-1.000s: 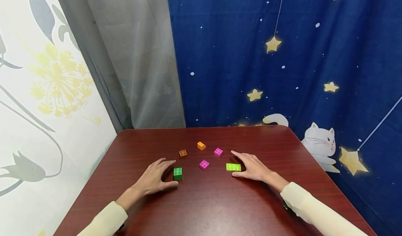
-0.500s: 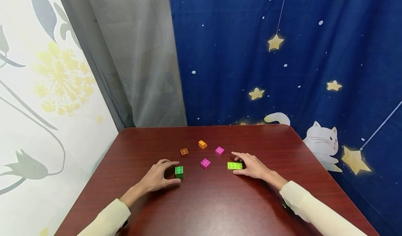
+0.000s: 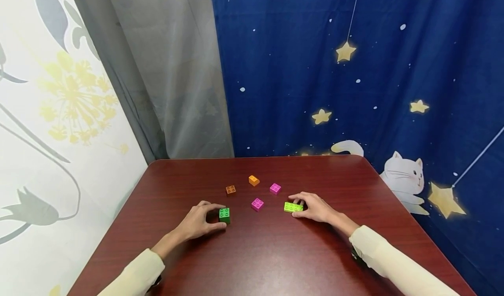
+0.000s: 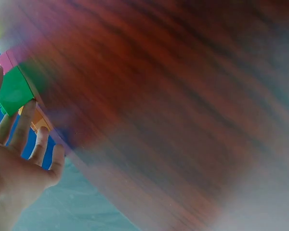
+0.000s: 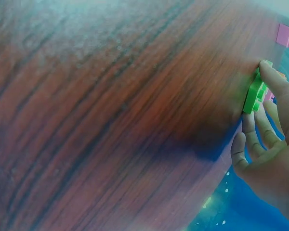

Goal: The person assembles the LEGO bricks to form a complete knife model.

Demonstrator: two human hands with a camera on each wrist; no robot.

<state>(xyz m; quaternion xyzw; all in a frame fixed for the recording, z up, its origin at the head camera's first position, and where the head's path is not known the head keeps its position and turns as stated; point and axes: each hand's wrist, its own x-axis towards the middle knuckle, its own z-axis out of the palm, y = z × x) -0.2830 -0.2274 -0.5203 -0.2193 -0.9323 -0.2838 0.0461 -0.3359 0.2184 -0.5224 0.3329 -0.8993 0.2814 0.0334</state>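
Note:
In the head view my left hand (image 3: pixel 197 221) pinches a dark green toy building brick (image 3: pixel 224 215) on the table, thumb at its near side and fingers at its far side. The left wrist view shows this green brick (image 4: pixel 14 91) between thumb and fingers. My right hand (image 3: pixel 316 208) holds a long lime green brick (image 3: pixel 293 207), with the thumb in front and fingers behind. In the right wrist view the thumb and a finger meet opposite ends of the lime brick (image 5: pixel 254 94). Between the hands lies a magenta brick (image 3: pixel 257 204).
Farther back on the dark red table (image 3: pixel 252 256) are a brown brick (image 3: pixel 230 190), an orange brick (image 3: pixel 253 180) and a second magenta brick (image 3: pixel 275 189). A blue star-patterned curtain (image 3: pixel 283 68) and a grey curtain (image 3: pixel 189 90) hang behind the far edge.
Both hands have closed in: the left fingers and thumb onto the green brick, the right onto the lime brick. The lime brick has turned slightly. The head view has shifted a little.

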